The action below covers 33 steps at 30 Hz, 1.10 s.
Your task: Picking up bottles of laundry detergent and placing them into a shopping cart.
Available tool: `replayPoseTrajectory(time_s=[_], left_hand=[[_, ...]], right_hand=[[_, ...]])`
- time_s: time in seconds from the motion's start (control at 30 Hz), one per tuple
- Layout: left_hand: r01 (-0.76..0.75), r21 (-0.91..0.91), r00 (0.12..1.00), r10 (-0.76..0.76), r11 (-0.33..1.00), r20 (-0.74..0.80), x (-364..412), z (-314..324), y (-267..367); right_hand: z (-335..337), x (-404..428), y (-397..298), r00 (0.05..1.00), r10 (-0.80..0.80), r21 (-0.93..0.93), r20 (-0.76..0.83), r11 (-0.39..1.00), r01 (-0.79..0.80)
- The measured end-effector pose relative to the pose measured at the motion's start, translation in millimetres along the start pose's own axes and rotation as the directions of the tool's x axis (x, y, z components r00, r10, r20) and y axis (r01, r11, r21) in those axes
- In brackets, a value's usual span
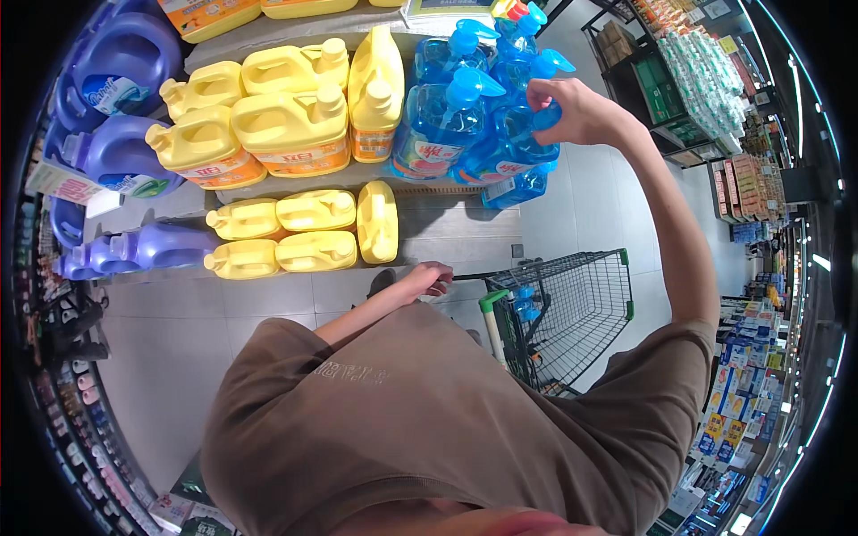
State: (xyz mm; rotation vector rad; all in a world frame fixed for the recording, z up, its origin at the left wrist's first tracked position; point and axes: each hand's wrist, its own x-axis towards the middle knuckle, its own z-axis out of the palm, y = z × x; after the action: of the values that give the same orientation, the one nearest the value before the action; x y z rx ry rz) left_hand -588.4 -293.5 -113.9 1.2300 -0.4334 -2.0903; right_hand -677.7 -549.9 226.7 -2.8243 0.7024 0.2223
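Observation:
My right hand (578,112) has its thumb and fingers around the pump head of a clear blue pump bottle (513,144) at the front right of the display. The bottle's labelled front faces me, partly hidden by glare. Close beside it stand more blue pump bottles (436,124), and one (519,187) sits lower at the corner. Low in front of my body, my left hand (429,280) has loosely curled fingers. A thin dark bar or strap (472,275) runs from beside it toward the cart; whether the hand grips it is unclear.
Yellow handled jugs (291,137) fill the middle of the stepped display, with more jugs (315,208) on the lower step. Purple detergent bottles (131,57) stand at the left. A wire shopping cart (570,315) holding blue bottles is at my right. Stacked goods (700,87) line the aisle beyond.

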Motion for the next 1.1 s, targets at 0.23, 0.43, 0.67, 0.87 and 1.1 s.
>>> replayPoseTrajectory(time_s=[0.23, 0.43, 0.67, 0.87, 1.1], left_hand=[[0.148, -0.289, 0.958, -0.064, 0.946, 0.281, 26, 13, 17], [0.459, -0.615, 0.779, 0.043, 0.641, 0.626, 18, 50, 69], [0.576, -0.477, 0.422, 0.258, 0.664, 0.869, 50, 84, 64], [0.550, -0.320, 0.371, 0.118, 0.771, 0.921, 30, 115, 53], [0.534, -0.355, 0.398, 0.142, 0.767, 0.906, -6, 173, 93]], right_hand=[[-1, -20, -32, 0.992, 0.034, 0.001, 0.124, 0.999, -0.034], [-6, -69, -50, 0.985, -0.006, 0.045, 0.170, 0.999, -0.002], [-24, -140, -90, 0.975, 0.104, 0.156, 0.198, 0.978, -0.136], [-17, -211, -79, 0.992, 0.115, 0.301, -0.056, 0.949, -0.093], [70, -307, -63, 0.508, 0.558, 0.718, -0.656, 0.669, 0.192]])
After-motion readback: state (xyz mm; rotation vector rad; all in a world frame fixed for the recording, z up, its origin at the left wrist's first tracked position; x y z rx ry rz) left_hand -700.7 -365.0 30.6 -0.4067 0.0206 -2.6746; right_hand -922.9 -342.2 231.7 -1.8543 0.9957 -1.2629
